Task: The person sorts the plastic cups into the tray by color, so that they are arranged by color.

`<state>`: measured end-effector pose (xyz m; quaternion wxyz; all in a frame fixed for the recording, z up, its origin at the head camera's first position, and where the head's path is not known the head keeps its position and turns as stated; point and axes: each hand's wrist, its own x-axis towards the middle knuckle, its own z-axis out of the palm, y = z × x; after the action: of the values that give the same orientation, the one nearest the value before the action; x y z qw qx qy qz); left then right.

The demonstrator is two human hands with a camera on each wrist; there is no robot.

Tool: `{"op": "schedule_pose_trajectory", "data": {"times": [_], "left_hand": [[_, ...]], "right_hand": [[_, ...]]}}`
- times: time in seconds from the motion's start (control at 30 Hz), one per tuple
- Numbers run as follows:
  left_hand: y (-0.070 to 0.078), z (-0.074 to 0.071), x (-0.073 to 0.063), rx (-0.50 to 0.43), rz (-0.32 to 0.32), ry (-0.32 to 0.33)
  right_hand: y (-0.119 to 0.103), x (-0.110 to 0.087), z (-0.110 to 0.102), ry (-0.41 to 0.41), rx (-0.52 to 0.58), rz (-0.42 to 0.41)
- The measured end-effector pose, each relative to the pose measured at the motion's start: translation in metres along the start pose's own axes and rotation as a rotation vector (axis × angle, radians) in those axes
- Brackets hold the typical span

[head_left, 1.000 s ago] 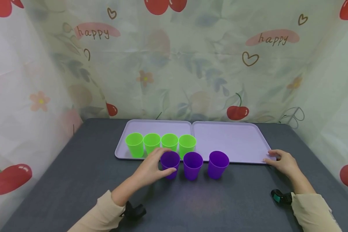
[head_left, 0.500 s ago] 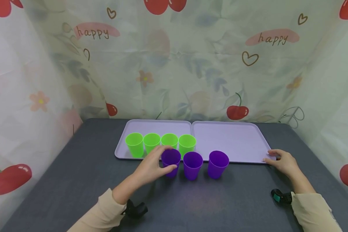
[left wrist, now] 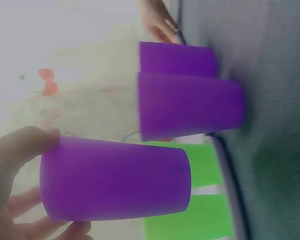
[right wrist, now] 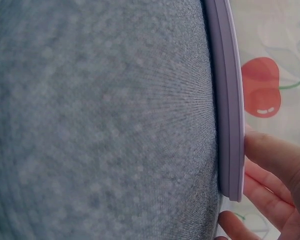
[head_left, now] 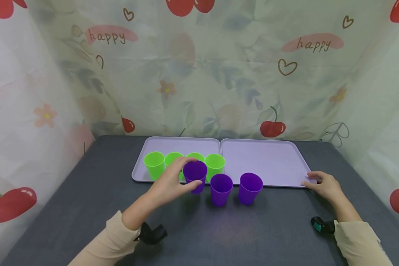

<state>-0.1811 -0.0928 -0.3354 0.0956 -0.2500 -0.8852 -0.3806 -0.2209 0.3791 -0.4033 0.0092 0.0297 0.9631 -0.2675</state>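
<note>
My left hand (head_left: 171, 181) holds a purple cup (head_left: 197, 176) near its rim, thumb on one side and fingers on the other. The cup is upright and lifted off the table, in front of the green cups. In the left wrist view the same purple cup (left wrist: 115, 180) lies across the frame, its base free. Two more purple cups (head_left: 221, 190) (head_left: 250, 189) stand on the table to its right. At the near right corner of the right-hand lilac tray (head_left: 262, 160), my right hand (head_left: 326, 187) grips the edge, as the right wrist view of the tray rim (right wrist: 230, 110) also shows.
Several green cups (head_left: 214, 168) stand in a row on the left-hand lilac tray (head_left: 183, 143), partly hidden by my left hand. Both trays lie side by side on the dark tabletop (head_left: 239, 236). A printed curtain (head_left: 199, 88) hangs behind.
The left hand has raised the purple cup off the table and moved it up and slightly away, toward the green cups. The right hand and the other cups have stayed put.
</note>
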Motion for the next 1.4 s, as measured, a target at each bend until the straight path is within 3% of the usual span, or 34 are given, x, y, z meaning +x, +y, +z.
{"op": "schedule_pose_trajectory", "data": {"times": [0.33,0.6,0.9,1.13,1.4], "left_hand": [[0.017,-0.018,0.009,-0.018,0.078,0.055],[0.031,-0.023,0.017,-0.004,0.116,0.068],[0.047,-0.018,0.030,-0.015,0.187,0.050],[0.052,-0.008,0.046,-0.030,0.166,-0.002],[0.047,0.006,0.067,-0.034,0.134,-0.060]], "right_hand": [[0.002,0.000,0.001,-0.001,0.004,0.000],[0.003,0.000,0.001,0.005,0.007,-0.002],[0.002,0.001,0.001,0.000,0.012,-0.005],[0.000,-0.001,0.001,0.012,0.014,-0.017],[0.000,-0.001,0.002,0.015,0.019,-0.009]]}}
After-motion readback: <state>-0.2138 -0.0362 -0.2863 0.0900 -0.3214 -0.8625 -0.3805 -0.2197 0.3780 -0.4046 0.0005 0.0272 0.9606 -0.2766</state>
